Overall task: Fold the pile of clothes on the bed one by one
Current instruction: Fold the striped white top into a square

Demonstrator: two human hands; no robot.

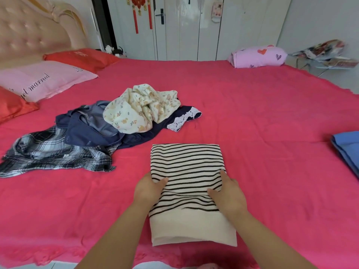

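gripping the folded cream black-striped knit top (186, 164) at mid-length, i have my left hand (148, 188) and right hand (227, 193) pinching its side edges, thumbs on top, equally near, its long axis running straight away from me on the pink bedsheet (252, 123) beside the unfolded pile (108, 129).

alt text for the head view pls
A person's left hand and right hand hold the side edges of a partly folded striped top on a pink bed cover. A pile of unfolded clothes lies beyond it to the left; a folded blue cloth sits at the right edge.
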